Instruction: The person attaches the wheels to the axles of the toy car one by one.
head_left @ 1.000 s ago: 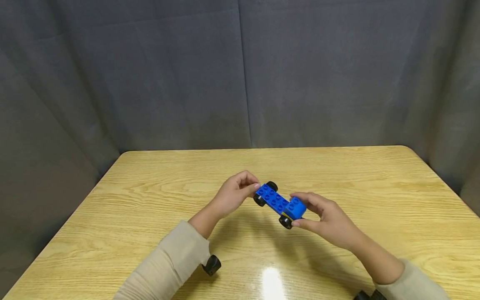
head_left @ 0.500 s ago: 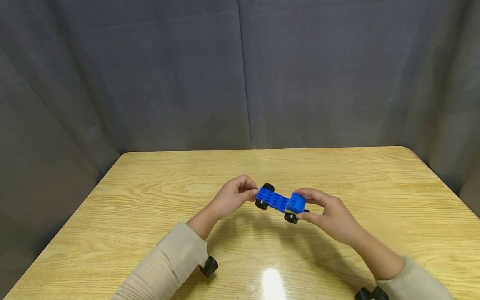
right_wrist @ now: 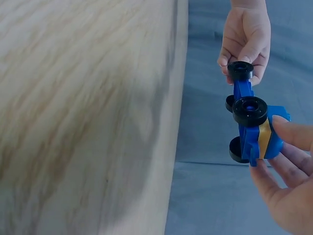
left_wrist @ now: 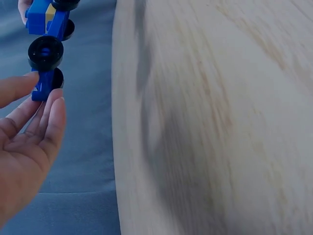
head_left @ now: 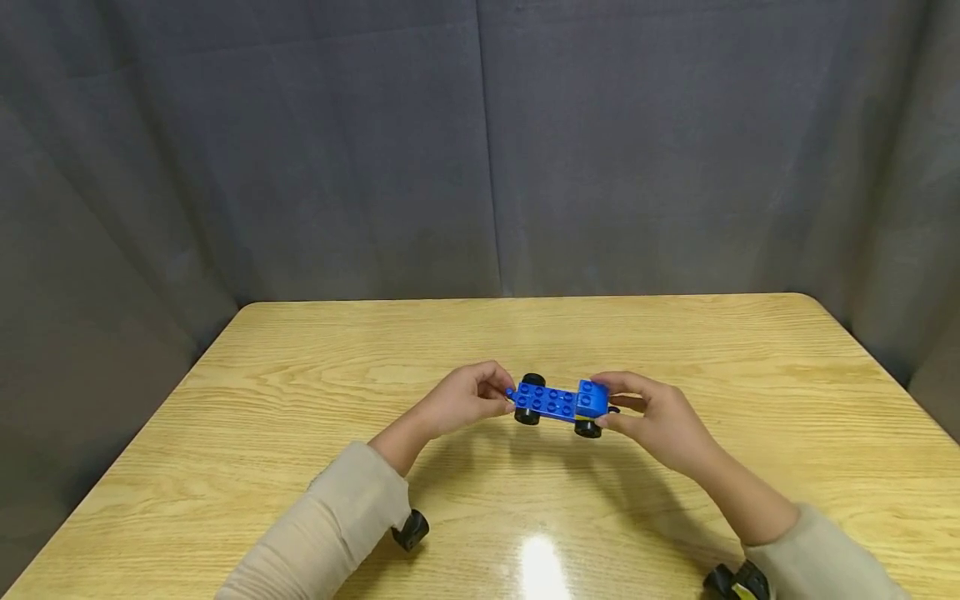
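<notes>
A blue toy car [head_left: 553,403] of studded building bricks is held level above the table, between both hands. It has black wheels [head_left: 527,417], a blue block [head_left: 592,398] over a yellow layer at its right end, and a small hitch at its left end. My right hand [head_left: 667,421] grips the block end; in the right wrist view the thumb lies on the block and fingers are beneath. My left hand [head_left: 467,400] has its thumb and fingertips about the hitch end, lightly pinching it. The left wrist view shows this hitch end [left_wrist: 43,92] between thumb and fingers.
Underneath is a light wooden table [head_left: 300,367], with the hands' shadows on it. Grey cloth [head_left: 360,167] hangs behind and at the sides. Black wrist cameras [head_left: 411,530] sit below both sleeves.
The car has turned from a slant to nearly level across the view, its right end moving up and away and its left end slightly nearer. The hitch now shows beside the left fingers.
</notes>
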### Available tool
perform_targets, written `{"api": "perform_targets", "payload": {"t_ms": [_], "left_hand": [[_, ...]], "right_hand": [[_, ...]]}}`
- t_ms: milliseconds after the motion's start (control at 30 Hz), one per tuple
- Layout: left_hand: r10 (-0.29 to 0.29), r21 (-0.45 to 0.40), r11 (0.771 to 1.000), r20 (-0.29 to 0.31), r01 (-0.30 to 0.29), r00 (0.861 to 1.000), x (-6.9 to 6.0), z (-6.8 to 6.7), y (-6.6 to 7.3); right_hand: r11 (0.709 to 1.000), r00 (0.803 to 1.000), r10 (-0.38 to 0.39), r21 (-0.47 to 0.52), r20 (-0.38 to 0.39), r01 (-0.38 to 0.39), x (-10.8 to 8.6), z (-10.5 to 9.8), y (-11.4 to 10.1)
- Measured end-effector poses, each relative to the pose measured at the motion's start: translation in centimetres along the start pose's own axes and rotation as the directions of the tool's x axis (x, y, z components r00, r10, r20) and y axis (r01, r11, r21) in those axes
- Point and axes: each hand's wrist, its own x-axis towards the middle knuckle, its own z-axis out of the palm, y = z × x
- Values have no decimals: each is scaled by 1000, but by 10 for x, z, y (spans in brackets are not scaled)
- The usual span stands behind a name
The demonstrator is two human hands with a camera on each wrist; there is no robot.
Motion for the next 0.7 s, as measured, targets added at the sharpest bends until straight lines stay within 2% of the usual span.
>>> {"api": "perform_targets", "payload": {"t_ms": [333,567,700], "left_hand": [[-47,110,993,15,45,999,3,3,-4],[-30,202,979,35,22,999,4,5,-6],[-45,221,975,54,32,998,4,6,-7]], "right_hand": [[1000,1000,16,-14,12,-16,10,6,10],[1000,999,3,4,32,-3,13,8,15],[1000,999,2,4,45,-3,13,11,16]]}}
